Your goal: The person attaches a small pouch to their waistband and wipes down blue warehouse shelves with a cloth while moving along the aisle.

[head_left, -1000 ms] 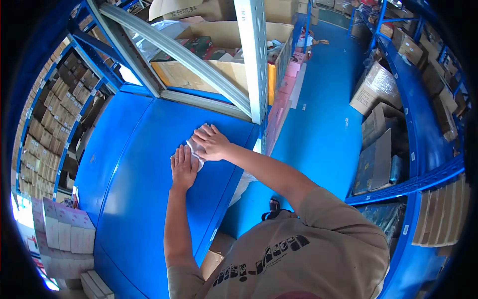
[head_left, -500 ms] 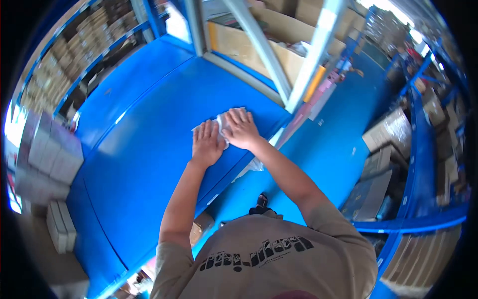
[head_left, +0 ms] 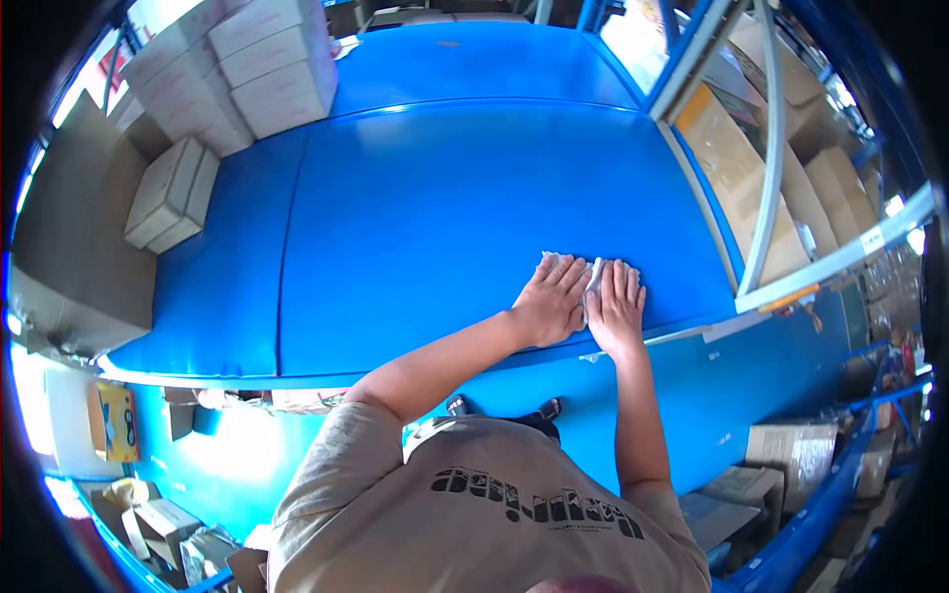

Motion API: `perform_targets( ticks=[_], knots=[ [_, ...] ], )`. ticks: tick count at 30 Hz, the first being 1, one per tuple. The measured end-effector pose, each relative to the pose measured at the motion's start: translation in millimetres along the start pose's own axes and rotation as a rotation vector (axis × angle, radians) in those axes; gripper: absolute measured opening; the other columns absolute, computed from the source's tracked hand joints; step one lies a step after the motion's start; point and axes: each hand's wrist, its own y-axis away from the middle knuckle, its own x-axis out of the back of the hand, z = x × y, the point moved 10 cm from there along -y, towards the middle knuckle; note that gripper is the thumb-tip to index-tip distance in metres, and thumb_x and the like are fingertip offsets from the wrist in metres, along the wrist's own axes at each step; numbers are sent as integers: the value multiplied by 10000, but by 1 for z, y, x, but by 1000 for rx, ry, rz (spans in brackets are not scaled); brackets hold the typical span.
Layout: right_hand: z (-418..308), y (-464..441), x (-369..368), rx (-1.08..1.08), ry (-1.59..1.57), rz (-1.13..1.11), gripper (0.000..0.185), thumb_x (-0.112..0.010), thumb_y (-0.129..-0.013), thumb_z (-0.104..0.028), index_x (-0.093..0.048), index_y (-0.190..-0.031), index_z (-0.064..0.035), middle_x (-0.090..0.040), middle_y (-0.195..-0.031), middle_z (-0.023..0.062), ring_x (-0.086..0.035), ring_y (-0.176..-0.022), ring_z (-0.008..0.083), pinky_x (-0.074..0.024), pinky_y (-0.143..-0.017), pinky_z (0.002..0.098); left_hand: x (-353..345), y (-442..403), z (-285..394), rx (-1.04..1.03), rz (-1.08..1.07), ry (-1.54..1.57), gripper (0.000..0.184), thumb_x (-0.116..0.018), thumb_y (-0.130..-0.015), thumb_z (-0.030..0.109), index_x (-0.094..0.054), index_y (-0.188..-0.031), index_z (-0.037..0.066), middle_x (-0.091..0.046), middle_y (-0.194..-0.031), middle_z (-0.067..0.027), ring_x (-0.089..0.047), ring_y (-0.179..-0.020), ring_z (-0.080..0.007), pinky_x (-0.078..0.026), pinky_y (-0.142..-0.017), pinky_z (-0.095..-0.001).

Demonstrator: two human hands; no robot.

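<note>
A crumpled white cloth (head_left: 595, 271) lies on the blue shelf surface (head_left: 445, 217), close to its front edge and toward the right end. My left hand (head_left: 552, 302) rests flat on the cloth's left part, with its fingers stretched out. Beside it, my right hand (head_left: 615, 308) presses flat on the right part, its fingers also extended. The thumbs come close together over the middle of the cloth. Most of the cloth is hidden beneath both palms; only its far edge and a strip between the hands show.
White boxes (head_left: 282, 74) are stacked at the back left, near a smaller pale box (head_left: 173, 193) and a large brown carton (head_left: 84, 222). A metal rack frame (head_left: 776, 148) borders the right end, with cartons behind it. The blue floor (head_left: 732, 376) runs below the front edge.
My view has swung left, so the shelf now lies across the picture and its left end shows more. Both hands remain flat on the cloth near the front edge.
</note>
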Motion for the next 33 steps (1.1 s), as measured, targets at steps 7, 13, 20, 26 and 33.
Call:
perform_targets(
  ticks=[7, 13, 20, 26, 33],
  knots=[
    [-136, 6, -7, 276, -49, 30, 713, -470, -1055, -407, -360, -1606, 32, -286, -1689, 295, -214, -1552, 560, -154, -1229, 723, 63, 109, -53, 80, 137, -38, 661, -420, -1060, 364, -394, -1603, -12, -388, -1667, -222, -289, -1578, -412, -150, -1293, -566],
    [-243, 23, -17, 540, -159, 12, 726, -467, -1045, -420, -379, -1600, 40, -289, -1688, 300, -224, -1555, 555, -139, -1228, 732, 111, 205, -74, 271, 143, -117, 642, -468, -1052, 364, -436, -1586, 10, -400, -1653, -242, -341, -1551, -426, -198, -1275, -573],
    [-332, 23, -20, 762, -246, -25, 716, -468, -1049, -425, -387, -1600, 25, -280, -1702, 276, -200, -1574, 525, -148, -1237, 709, 141, 270, -113, 504, 89, -203, 644, -479, -1059, 393, -441, -1596, 38, -381, -1661, -254, -324, -1558, -443, -202, -1271, -582],
    [-355, -9, -41, 801, -259, -29, 719, -479, -1045, -444, -397, -1599, 6, -279, -1713, 245, -196, -1586, 495, -150, -1248, 681, 129, 267, -163, 572, 92, -227, 641, -456, -1075, 403, -430, -1607, 45, -349, -1676, -264, -275, -1574, -471, -174, -1269, -616],
    [-333, -58, -34, 787, -340, -8, 724, -486, -1040, -467, -416, -1591, -3, -305, -1708, 228, -209, -1589, 477, -147, -1253, 668, 119, 226, -180, 606, 92, -252, 631, -414, -1095, 384, -406, -1614, 25, -312, -1686, -284, -228, -1580, -508, -139, -1254, -673]
  ],
)
